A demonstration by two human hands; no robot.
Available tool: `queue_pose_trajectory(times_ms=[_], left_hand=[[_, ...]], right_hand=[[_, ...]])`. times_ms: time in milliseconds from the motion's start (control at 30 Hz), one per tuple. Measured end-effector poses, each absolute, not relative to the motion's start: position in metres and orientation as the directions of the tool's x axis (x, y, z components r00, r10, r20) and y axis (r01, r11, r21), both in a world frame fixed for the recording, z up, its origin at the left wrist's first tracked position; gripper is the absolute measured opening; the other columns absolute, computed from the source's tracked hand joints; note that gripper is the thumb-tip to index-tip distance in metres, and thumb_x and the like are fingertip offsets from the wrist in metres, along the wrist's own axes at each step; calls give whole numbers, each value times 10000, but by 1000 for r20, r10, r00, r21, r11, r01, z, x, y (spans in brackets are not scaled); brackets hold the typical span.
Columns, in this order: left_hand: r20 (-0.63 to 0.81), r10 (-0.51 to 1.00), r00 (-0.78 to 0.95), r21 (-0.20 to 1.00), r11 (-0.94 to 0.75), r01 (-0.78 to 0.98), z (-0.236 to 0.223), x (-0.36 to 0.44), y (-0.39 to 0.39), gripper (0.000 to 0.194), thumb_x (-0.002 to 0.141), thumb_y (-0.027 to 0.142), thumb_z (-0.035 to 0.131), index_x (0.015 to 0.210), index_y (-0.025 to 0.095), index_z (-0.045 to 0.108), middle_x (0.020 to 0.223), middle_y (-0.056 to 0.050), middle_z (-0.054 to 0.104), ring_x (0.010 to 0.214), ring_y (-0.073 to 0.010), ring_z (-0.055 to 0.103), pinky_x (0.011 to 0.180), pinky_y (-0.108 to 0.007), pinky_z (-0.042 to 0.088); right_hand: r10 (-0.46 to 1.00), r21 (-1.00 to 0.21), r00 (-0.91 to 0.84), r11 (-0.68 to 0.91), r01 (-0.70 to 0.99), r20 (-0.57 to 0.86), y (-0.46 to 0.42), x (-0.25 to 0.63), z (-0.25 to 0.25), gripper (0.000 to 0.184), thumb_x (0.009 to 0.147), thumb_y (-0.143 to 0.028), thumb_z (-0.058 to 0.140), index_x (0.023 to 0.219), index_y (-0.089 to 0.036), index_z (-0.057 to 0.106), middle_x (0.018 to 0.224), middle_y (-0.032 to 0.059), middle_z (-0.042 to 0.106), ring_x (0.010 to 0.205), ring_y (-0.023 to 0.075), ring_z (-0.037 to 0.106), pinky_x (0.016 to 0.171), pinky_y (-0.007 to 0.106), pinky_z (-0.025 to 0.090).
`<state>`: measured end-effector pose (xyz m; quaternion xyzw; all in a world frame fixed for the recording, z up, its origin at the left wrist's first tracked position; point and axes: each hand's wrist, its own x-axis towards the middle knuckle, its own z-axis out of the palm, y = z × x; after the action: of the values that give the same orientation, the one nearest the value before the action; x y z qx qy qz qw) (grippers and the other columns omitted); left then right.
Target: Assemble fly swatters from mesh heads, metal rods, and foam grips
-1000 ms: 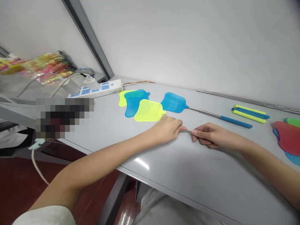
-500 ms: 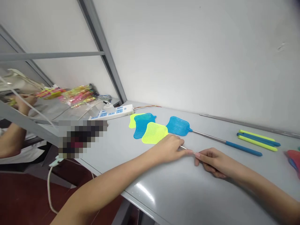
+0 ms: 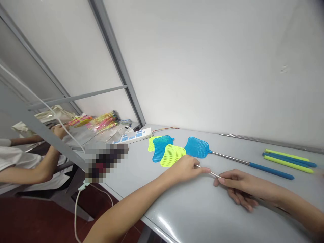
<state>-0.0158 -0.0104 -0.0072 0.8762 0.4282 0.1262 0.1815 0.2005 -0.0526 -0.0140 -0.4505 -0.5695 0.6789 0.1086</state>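
Observation:
A thin metal rod (image 3: pixel 212 173) runs between my two hands just above the grey table (image 3: pixel 192 209). My left hand (image 3: pixel 186 168) pinches its left end beside a yellow-green swatter head (image 3: pixel 172 155). My right hand (image 3: pixel 236 187) grips the rod's right end, thumb and forefinger closed on it and the other fingers curled underneath. Behind my hands lies a complete blue fly swatter (image 3: pixel 198 147) with a metal shaft and blue handle (image 3: pixel 270 170).
A blue swatter head (image 3: pixel 160 150) overlaps another yellow one near a white power strip (image 3: pixel 133 135). Loose yellow and blue handles (image 3: pixel 288 159) lie at the right. Bagged colourful items (image 3: pixel 101 122) sit at the back left. Another person's arms (image 3: pixel 30 168) work at the left.
The rod between my hands has lengthened as my right hand drew rightward. The view tilted up and left, bringing the other person's arms into sight.

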Motion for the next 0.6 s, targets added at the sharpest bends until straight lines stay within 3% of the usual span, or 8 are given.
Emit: queue_pose_trajectory(times_ms=[233, 600], left_hand=[[41, 779, 626, 340, -600, 724, -6, -10, -11, 512, 823, 556, 386, 520, 156, 487, 483, 8, 436, 476, -103, 339, 461, -256, 226], [45, 737, 674, 291, -655, 697, -6, -8, -13, 431, 872, 441, 361, 570, 162, 491, 534, -11, 485, 515, -127, 405, 509, -259, 257]], right_hand=[[720, -899, -542, -299, 321, -433, -53, 199, -12, 371, 817, -484, 458, 878, -133, 560, 465, -84, 395, 263, 6, 281, 267, 139, 160], [731, -917, -557, -272, 291, -394, -52, 199, -13, 302, 817, -401, 490, 868, -116, 577, 446, -81, 401, 272, 16, 292, 271, 150, 191]])
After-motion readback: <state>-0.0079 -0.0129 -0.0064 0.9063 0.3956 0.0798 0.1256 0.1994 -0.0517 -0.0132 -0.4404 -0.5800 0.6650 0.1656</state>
